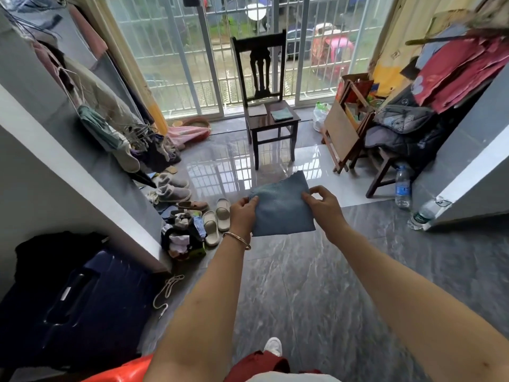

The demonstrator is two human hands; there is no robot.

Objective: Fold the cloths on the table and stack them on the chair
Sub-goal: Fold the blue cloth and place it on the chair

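Blue cloth (pixel 281 208): waffle-textured weave, roughly rectangular, far corner pointing toward the chair (pixel 260 67). It's held in the air on the near side of the chair, well apart from it, spread between both hands. Left hand (pixel 242 213) grips the left edge with its fingers curled over the top; thin metal bangle (pixel 237 239) on that wrist. Right hand (pixel 322 205) pinches the right edge with thumb and forefinger, other fingers loosely curled off the fabric. Chair: dark glossy wood, carved back, folded teal cloth (pixel 281 114) flat on its seat.
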